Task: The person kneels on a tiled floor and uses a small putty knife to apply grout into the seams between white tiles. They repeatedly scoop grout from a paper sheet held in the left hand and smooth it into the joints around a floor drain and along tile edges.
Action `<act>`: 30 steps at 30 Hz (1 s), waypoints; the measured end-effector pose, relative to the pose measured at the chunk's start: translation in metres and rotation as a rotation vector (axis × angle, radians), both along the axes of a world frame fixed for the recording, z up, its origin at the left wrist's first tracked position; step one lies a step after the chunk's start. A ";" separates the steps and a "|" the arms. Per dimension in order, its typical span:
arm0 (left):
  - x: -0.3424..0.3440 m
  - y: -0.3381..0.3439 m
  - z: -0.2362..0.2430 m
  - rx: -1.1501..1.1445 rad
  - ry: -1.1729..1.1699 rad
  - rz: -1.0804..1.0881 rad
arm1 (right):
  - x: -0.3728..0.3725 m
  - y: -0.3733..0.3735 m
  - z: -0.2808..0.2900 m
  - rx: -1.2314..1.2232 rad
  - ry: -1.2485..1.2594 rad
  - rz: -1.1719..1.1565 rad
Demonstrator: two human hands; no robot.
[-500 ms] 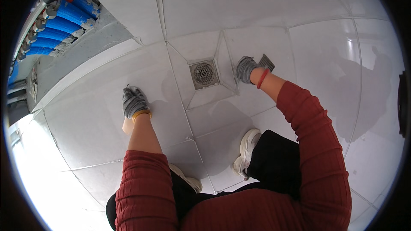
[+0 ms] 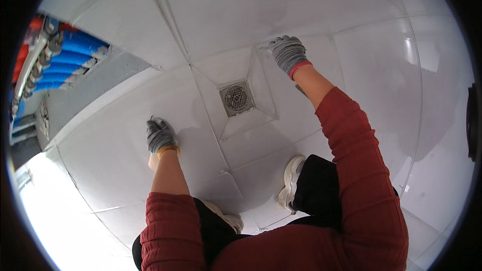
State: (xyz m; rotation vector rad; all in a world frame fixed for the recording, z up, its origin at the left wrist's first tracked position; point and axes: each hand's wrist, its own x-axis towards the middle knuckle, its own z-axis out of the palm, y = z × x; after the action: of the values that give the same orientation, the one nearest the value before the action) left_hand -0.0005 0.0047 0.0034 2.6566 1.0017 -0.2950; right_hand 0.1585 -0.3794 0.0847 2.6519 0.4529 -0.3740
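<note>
My left hand (image 2: 160, 136), in a grey knit glove with an orange cuff, hangs low over the pale floor tiles left of the drain. Its fingers are curled closed; a thin dark tip shows at the fingertips and a beige piece (image 2: 152, 162) beside the wrist, but I cannot make out what is held. Beyond the drain to the right, my right hand (image 2: 288, 54), gloved with a red cuff, is curled at the corner of the sloped tiles. What it grips, if anything, is hidden. The square floor drain (image 2: 237, 99) shows its round perforated strainer. A dark slotted grate (image 2: 300, 89) is mostly hidden behind my right forearm.
Blue pipes (image 2: 70, 60) with metal valves and some red pipes stand at the far left, behind a grey ledge (image 2: 113, 78). Raised joint lines (image 2: 206, 105) run between the tiles. My shoes (image 2: 290, 183) stand on the floor just below the drain.
My right hand has moved up and away, from beside the grate to the far corner of the sloped tiles. My left hand stays nearly in place. The view has shifted slightly.
</note>
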 end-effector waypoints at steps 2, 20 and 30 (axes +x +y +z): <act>0.007 0.016 0.004 -0.060 0.211 -0.135 | -0.009 -0.008 0.008 0.116 0.023 -0.274; 0.065 0.056 0.001 0.192 1.073 -0.897 | -0.272 0.067 -0.064 1.861 -0.240 -1.940; 0.062 0.054 -0.005 0.228 0.982 -0.947 | -0.266 0.078 -0.083 1.773 -0.441 -2.046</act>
State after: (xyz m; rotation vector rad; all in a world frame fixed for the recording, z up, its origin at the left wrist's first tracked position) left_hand 0.0615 0.0590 -0.0018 2.9755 -0.2113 -1.8709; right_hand -0.1078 -0.3019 0.0012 -1.0583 1.4016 -0.1663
